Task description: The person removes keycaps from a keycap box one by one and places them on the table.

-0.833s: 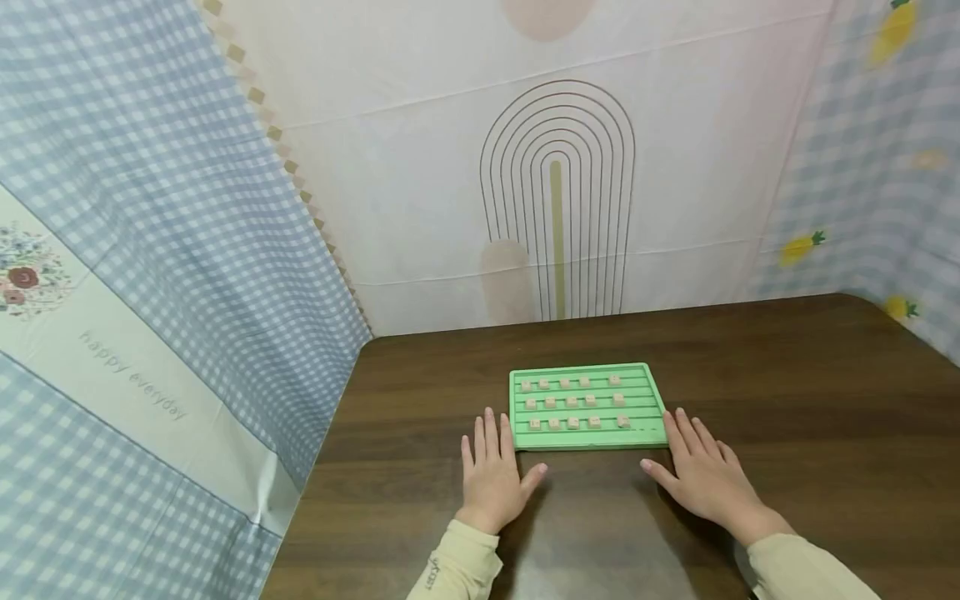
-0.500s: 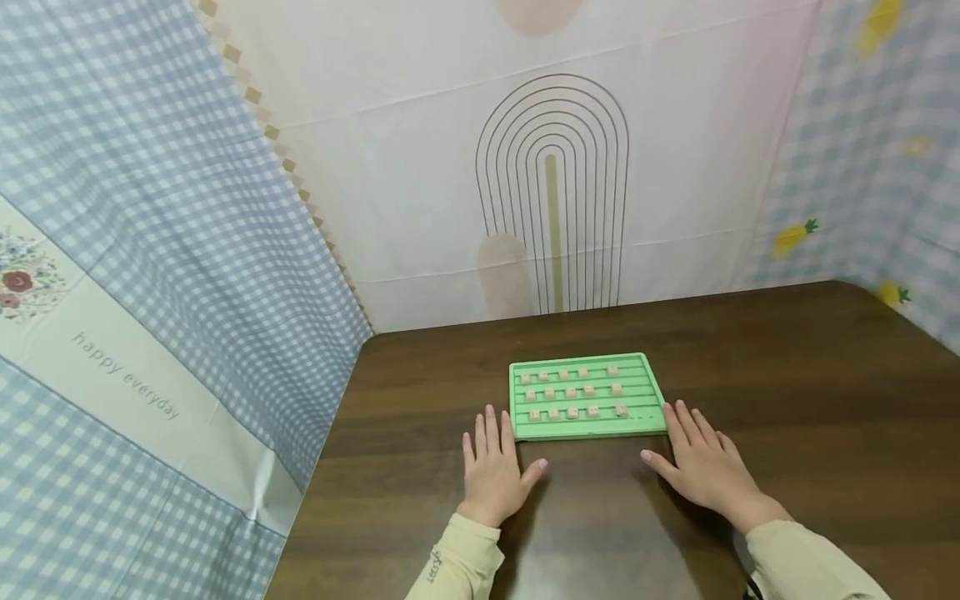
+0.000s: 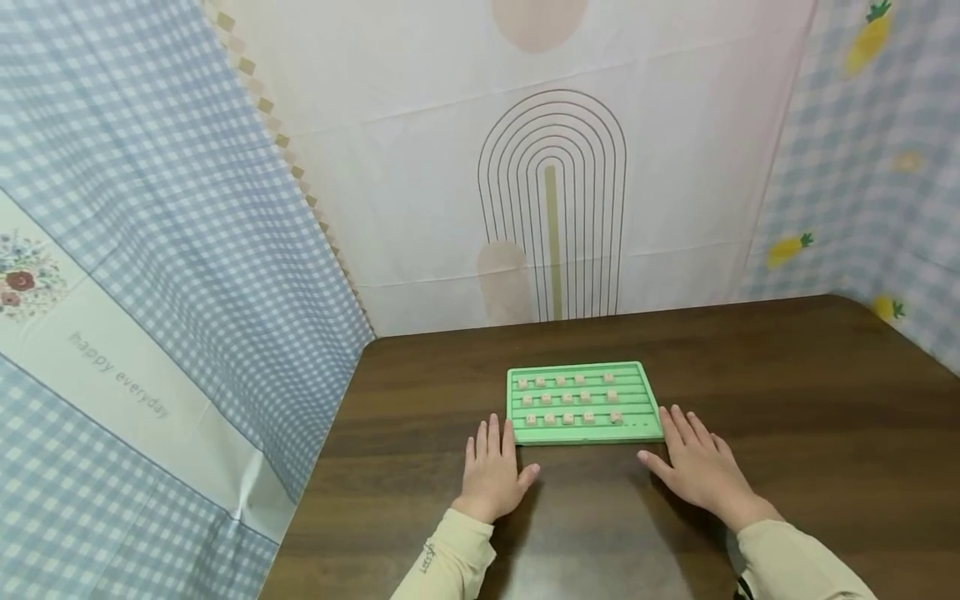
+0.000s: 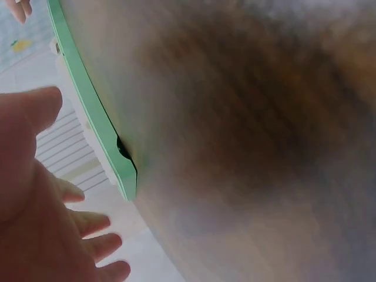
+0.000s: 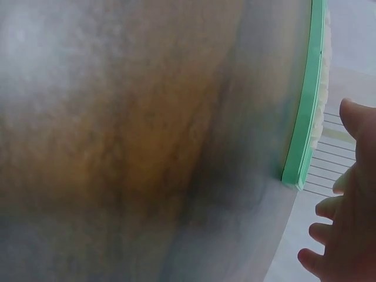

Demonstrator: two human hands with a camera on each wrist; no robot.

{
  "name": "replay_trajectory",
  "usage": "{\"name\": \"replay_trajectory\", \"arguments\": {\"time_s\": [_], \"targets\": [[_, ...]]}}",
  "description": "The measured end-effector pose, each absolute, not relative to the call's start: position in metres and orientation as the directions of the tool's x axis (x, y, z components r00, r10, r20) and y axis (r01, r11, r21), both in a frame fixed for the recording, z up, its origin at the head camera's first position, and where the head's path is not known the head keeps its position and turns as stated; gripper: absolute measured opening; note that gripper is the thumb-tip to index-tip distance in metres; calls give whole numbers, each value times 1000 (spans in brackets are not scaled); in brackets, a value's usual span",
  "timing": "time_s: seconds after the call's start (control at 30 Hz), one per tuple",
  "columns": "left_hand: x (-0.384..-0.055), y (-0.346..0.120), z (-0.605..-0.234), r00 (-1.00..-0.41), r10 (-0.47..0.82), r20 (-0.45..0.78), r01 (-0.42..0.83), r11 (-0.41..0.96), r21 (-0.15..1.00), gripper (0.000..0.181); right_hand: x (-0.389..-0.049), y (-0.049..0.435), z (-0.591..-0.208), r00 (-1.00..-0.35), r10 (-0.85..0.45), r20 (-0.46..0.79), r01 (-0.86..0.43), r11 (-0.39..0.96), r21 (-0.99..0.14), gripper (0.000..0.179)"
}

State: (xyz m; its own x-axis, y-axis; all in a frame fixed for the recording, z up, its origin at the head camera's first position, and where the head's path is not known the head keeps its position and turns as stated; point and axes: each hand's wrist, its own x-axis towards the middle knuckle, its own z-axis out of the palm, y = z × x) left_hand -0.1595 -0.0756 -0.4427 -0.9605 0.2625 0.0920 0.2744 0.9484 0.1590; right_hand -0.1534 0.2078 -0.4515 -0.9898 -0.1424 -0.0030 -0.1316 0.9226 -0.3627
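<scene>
A light green ridged tray (image 3: 637, 388) lies on the dark wooden table. Small cream tiles (image 3: 567, 419) stand in three rows on it, with a gap before the last tile of each row; their markings are too small to read. My left hand (image 3: 491, 477) is flat with straight fingers, its index finger beside the tray's near left corner. Across from it, my right hand (image 3: 703, 469) lies spread, index fingertip by the near right corner. Whether either fingertip touches the tray, I cannot tell. The left wrist view shows the tray's edge (image 4: 94, 106) past the thumb; the right wrist view shows its other end (image 5: 305, 111).
The brown table (image 3: 420, 392) extends around the tray on all sides. Behind it hangs a pale cloth with an arch pattern (image 3: 551, 208). A blue checked cloth (image 3: 187, 208) runs along the left side, and another checked cloth (image 3: 892, 208) hangs at the right.
The head view has shifted slightly, so everything appears a little displaced. Both hands and the tray keep nearly the same places relative to one another.
</scene>
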Motion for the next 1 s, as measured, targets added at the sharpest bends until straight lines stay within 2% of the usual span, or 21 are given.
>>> {"name": "replay_trajectory", "arguments": {"time_s": [0.17, 0.3, 0.43, 0.73, 1.0], "targets": [[-175, -77, -441, -944, 280, 175, 299, 949, 99, 48, -162, 203, -452, -982, -153, 115, -182, 931, -316, 66], [-187, -80, -440, -940, 289, 181, 314, 940, 131, 33, -171, 197, -453, -959, -158, 235, -222, 935, -277, 49], [-194, -83, -441, -936, 307, 172, 334, 928, 163, 28, -180, 189, -452, -943, -158, 293, -244, 927, -284, 36], [-197, -85, -449, -905, 347, 244, 388, 910, 147, 5, -201, 178, -459, -948, -140, 286, -231, 921, -314, 24], [-199, -83, -452, -897, 357, 262, 401, 905, 139, 11, -210, 171, -463, -956, -156, 251, -233, 920, -317, 26]]}}
